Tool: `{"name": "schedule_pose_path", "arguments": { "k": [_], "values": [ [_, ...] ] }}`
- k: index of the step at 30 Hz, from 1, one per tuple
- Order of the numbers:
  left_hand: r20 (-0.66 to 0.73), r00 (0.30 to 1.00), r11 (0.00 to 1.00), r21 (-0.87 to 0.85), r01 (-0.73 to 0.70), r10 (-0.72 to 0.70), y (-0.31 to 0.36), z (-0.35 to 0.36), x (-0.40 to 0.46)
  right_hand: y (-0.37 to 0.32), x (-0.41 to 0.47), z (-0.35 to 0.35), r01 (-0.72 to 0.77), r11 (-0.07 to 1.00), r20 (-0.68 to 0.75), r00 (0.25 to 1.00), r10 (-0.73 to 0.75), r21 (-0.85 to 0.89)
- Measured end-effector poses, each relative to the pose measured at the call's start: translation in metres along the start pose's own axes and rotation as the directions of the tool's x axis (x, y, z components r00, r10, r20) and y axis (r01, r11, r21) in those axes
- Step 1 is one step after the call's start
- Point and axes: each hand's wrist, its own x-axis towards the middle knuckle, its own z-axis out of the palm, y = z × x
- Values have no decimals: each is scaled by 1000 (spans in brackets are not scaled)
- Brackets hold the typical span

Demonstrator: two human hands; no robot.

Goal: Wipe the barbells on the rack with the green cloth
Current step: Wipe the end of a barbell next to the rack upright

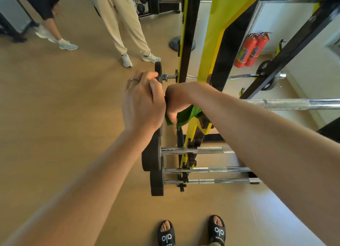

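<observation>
A yellow and black rack (185, 43) holds several chrome barbells with black end plates, stacked below my hands (202, 150). My left hand (141, 102) curls over the black end plate (158, 71) of an upper barbell. My right hand (176, 100) grips the green cloth (185, 117) wrapped around that barbell just inside the plate; the bar under the cloth is hidden. Another chrome bar (294, 104) runs to the right past my right forearm.
Two people stand on the tan floor at the top left, their shoes (127, 60) close to the rack's end. Two red fire extinguishers (252, 50) stand by the white wall at the right. My sandalled feet (191, 233) are at the bottom.
</observation>
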Motion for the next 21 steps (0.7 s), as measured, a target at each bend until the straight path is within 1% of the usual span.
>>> {"name": "schedule_pose_path", "arguments": {
  "k": [1, 2, 3, 4, 5, 6, 7, 8, 9, 10, 12, 13, 14, 15, 16, 17, 18, 19, 20, 21],
  "values": [
    [-3, 1000, 1000, 8, -4, 4, 0, 0, 0, 0, 2, 0, 7, 1000, 37, 999, -8, 9],
    [-6, 1000, 1000, 9, -11, 11, 1, 0, 0, -1, 1, 4, 2, 1000, -11, 1000, -2, 4],
    [-7, 1000, 1000, 1, -11, 11, 2, 0, 0, -3, -3, 13, -10, 1000, -154, 988, 10, 6],
    [-5, 1000, 1000, -12, 2, -2, 3, 0, 0, -6, -7, 28, -52, 999, -358, 933, 45, -9],
    [-3, 1000, 1000, -21, 16, -16, 4, -1, 0, -12, -13, 48, -121, 992, -553, 829, 81, -36],
    [-4, 1000, 1000, -23, 22, -22, 5, 0, 0, -19, -19, 67, -194, 978, -672, 734, 97, -71],
    [-6, 1000, 1000, -21, 21, -21, 5, 0, 0, -26, -22, 82, -247, 966, -732, 672, 112, -79],
    [-8, 1000, 1000, -17, 20, -20, 4, 1, 0, -30, -21, 90, -266, 962, -765, 630, 132, -54],
    [-10, 1000, 1000, -18, 20, -20, 4, 1, 0, -31, -16, 93, -271, 962, -786, 602, 143, -32],
    [-10, 1000, 1000, -18, 18, -18, 4, 1, 0, -30, -14, 91, -264, 964, -795, 590, 138, -28],
    [-15, 1000, 1000, -6, 18, -18, 5, 1, -1, -23, -10, 77, -244, 966, -770, 632, 89, -88],
    [-17, 1000, 1000, -1, 21, -21, 5, 0, -1, -19, -9, 67, -205, 972, -733, 678, 58, -113],
    [-16, 1000, 1000, -2, 23, -23, 5, -1, -1, -15, -9, 56, -152, 982, -666, 745, 39, -113],
    [-11, 1000, 1000, -6, 15, -15, 5, -1, -1, -9, -9, 43, -98, 990, -561, 828, 28, -96],
    [-9, 1000, 1000, -9, -5, 5, 5, -1, -1, -5, -8, 28, -47, 996, -420, 907, 13, -71],
    [-11, 1000, 1000, -7, -26, 26, 4, -2, -1, -3, -10, 16, -12, 1000, -270, 963, 4, -27],
    [-15, 999, 999, -1, -38, 38, 4, -2, -2, -3, -11, 6, 7, 1000, -144, 990, -5, 17],
    [-19, 999, 999, 3, -39, 39, 3, -2, -2, -4, -9, 4, 13, 999, -78, 997, -9, 48],
    [-22, 999, 999, 6, -34, 34, 3, -1, -2, -5, -8, 8, 2, 998, -98, 995, 3, 56],
    [-22, 1000, 1000, 6, -20, 21, 2, 0, -1, -7, -10, 17, -26, 999, -212, 977, 34, 42]
  ]
}}
